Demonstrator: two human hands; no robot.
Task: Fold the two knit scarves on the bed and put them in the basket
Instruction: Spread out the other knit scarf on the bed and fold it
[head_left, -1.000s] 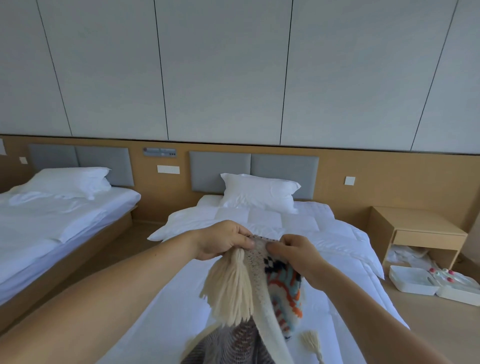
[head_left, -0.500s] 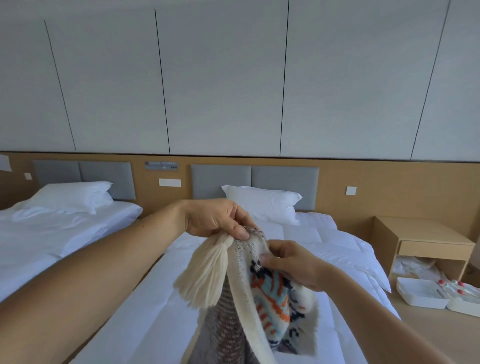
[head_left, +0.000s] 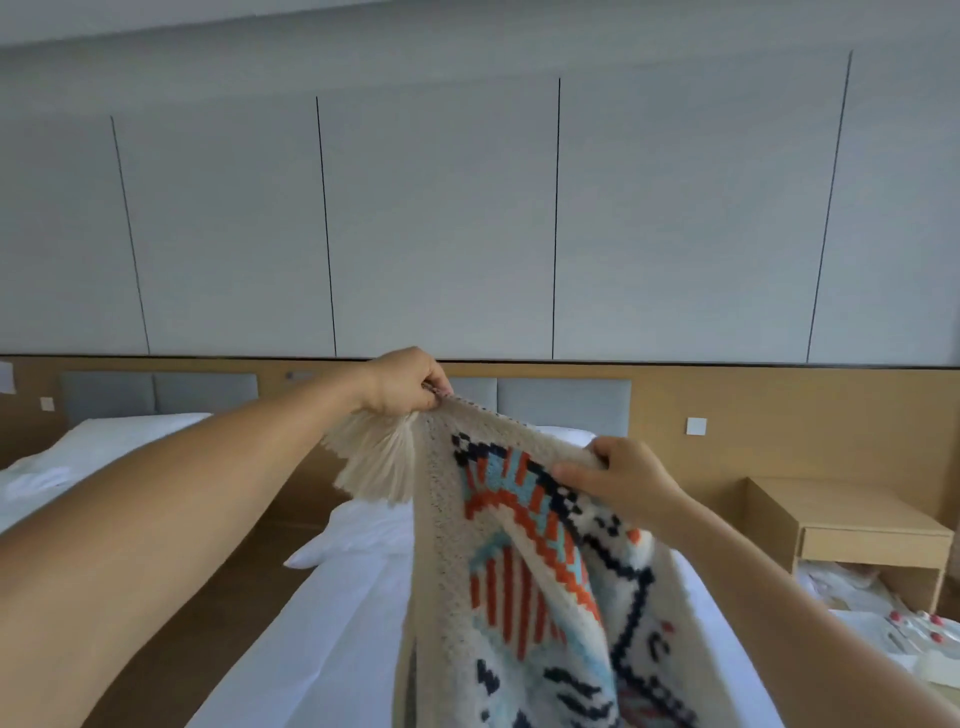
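1. I see a knit scarf (head_left: 519, 571) held up in the air over the white bed (head_left: 332, 649). It is cream, patterned with orange, pale blue and navy blocks, and it hangs from its top edge down past the bottom of the view.
2. My left hand (head_left: 402, 387) is curled tight and pinches one top corner, just above a cream tassel (head_left: 376, 462) that fans out below the knuckles.
3. My right hand (head_left: 623, 478) sits lower and nearer to me. Its thumb is in front and its fingers are curled behind, gripping the same top edge a little way along — so the edge slopes down from left to right.
4. To do this step well, I judge the right hand should move out to the other corner and rise level with the left, so the edge pulls straight.
5. The cloth bunches and laps over itself below the right hand. I would shake that flat before bringing corners together, or the fold will trap a crease.
6. The knit looks thick and soft — I expect it to sag, so folding it on the bed seems safer than folding it in mid-air.
7. Neither the basket nor a second scarf shows here. A wooden nightstand (head_left: 841, 519) stands to the right of the bed.
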